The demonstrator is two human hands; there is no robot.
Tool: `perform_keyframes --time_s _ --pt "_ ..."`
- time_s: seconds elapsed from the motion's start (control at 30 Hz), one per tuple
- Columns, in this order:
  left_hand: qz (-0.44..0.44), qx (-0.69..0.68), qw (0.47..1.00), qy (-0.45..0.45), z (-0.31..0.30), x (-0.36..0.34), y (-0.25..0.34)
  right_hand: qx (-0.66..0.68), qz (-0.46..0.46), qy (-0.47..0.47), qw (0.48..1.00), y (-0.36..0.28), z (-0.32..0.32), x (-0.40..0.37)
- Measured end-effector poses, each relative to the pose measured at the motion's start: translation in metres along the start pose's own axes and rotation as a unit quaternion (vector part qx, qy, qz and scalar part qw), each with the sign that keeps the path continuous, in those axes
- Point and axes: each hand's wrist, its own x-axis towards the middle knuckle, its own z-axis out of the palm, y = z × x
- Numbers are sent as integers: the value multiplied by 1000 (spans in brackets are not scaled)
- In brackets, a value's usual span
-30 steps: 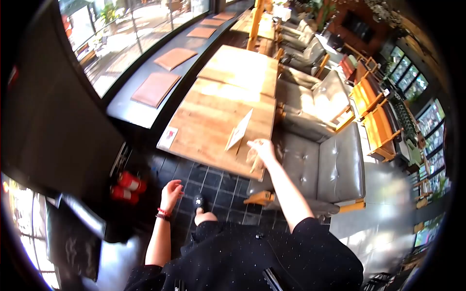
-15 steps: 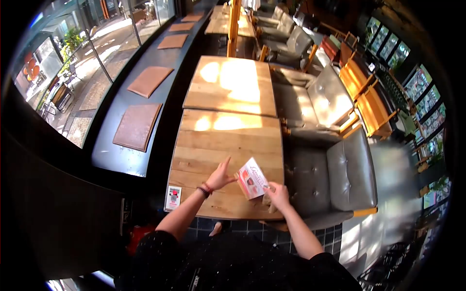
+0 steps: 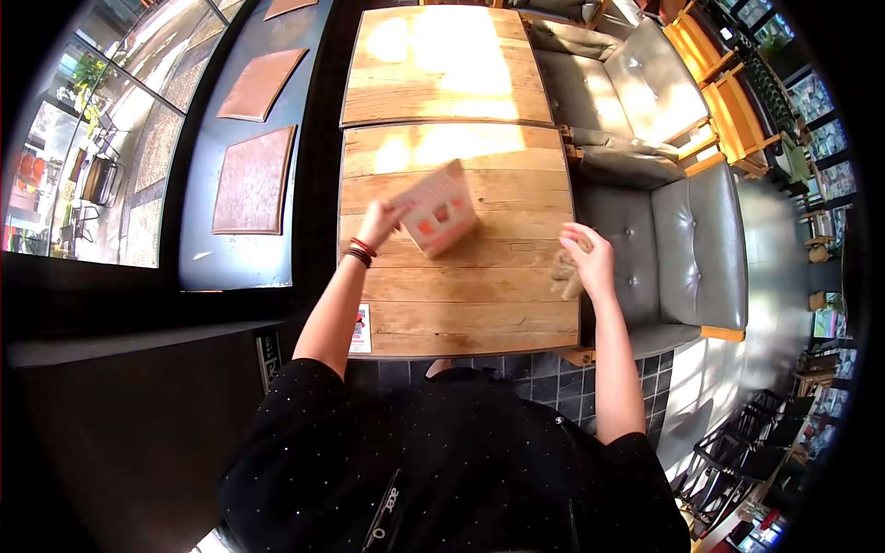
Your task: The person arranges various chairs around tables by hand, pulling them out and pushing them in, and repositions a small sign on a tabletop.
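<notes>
A printed card, pale with pink and red pictures, is tilted above the wooden table and slightly blurred. My left hand is closed on the card's left edge. Over the table's right edge, my right hand has its fingers curled round a crumpled brownish cloth. Part of the cloth is hidden behind the fingers. A small card with a red print lies at the table's near left corner, close to my left forearm.
A second wooden table adjoins the far side, with sunlight across it. Grey padded armchairs stand along the right. To the left runs a dark bench with brown seat pads, beside a window. Dark floor tiles show at the near edge.
The printed card has passed from my right hand to my left and moved left and away from me. My right hand now sits apart from it with the cloth. The view has tipped downward.
</notes>
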Motion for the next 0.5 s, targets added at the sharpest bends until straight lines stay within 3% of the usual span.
perform_keyframes --time_s 0.1,0.13,0.23,0.5 --pt "-14 2 990 142 -30 18 -15 -34 41 17 998 20 -20 -24" --pt "7 48 976 211 -36 37 -46 -43 57 20 997 32 -26 -35" --pt "51 22 959 278 -41 33 -26 -70 86 44 993 77 -44 -70" --pt "38 5 937 349 -33 24 -15 2 195 157 968 95 -90 -147"
